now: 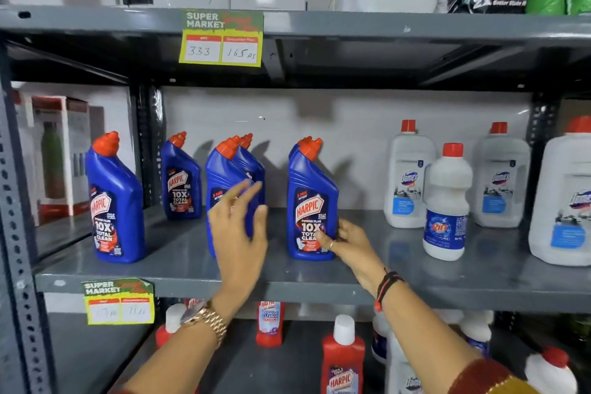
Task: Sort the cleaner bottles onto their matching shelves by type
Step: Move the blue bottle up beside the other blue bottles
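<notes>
- Plainly, the biggest risk sat at the right hand: its fingers pinched the low front corner of a blue Harpic bottle standing on the middle shelf, and a tall bottle gripped that low would probably tip if pushed or twisted fast
- A second blue bottle stood right behind it, touching or nearly so; a shove backward could have knocked that one against the wall
- The left hand was blurred, spread wide in front of another blue pair, gripping nothing; whether it touched them I could not tell, but a careless sweep might have toppled both
- The Rin bottle stood among the white Domex jugs at the right, a likely mismatch; reaching for it across the shelf could have bumped the jugs beside it
- Pose: both forearms rose from below, over the shelf's front edge; the left palm faced the bottles with fingers splayed, a watch at the wrist; the right hand lay low on the shelf, thumb and fingertips closed on the bottle's label
- Red Harpic bottles waited on the lower shelf
</notes>
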### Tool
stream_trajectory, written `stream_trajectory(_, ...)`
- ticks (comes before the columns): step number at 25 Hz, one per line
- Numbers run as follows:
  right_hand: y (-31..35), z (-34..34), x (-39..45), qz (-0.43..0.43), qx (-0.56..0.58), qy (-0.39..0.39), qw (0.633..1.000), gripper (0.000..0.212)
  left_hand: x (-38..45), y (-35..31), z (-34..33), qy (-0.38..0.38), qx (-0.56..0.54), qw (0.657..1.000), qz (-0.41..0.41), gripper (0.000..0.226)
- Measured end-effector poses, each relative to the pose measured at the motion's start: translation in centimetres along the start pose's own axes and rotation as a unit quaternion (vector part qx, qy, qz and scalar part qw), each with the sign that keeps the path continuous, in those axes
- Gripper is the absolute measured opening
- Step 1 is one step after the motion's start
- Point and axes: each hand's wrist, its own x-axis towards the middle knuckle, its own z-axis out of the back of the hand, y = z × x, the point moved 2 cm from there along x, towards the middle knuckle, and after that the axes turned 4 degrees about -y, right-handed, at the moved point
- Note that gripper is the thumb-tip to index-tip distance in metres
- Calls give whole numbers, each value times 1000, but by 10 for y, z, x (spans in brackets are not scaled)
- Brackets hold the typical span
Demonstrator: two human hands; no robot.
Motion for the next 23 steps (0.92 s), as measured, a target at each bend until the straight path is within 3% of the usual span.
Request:
stream_trajectory(2,-5,0,2,-8,-15,7,1000,30,6,16,23,-44,30,999,11,50)
stream_trajectory(3,-6,0,3,-13,-23,9,1000,31,12,31,30,-17,25,999,42,61)
stream_trajectory(5,-8,0,5,-21,-37,9,999,34,25,60,34,108,-47,981,152,76)
stream_trajectory(7,-8,-1,5,-23,-47,12,999,37,32,78,35,239,-111,936,231,68)
stream_trajectory(9,-10,-1,6,-25,-60,13,998,40,35,88,36,296,-100,912,264,55)
stream_trajectory(15,-12,-1,8,-31,-80,3,996,39,34,90,34,307,-119,887,324,46)
stream_trajectory(23,-15,-2,10,-44,-106,-4,993,44,31,90,32,298,-130,890,320,43)
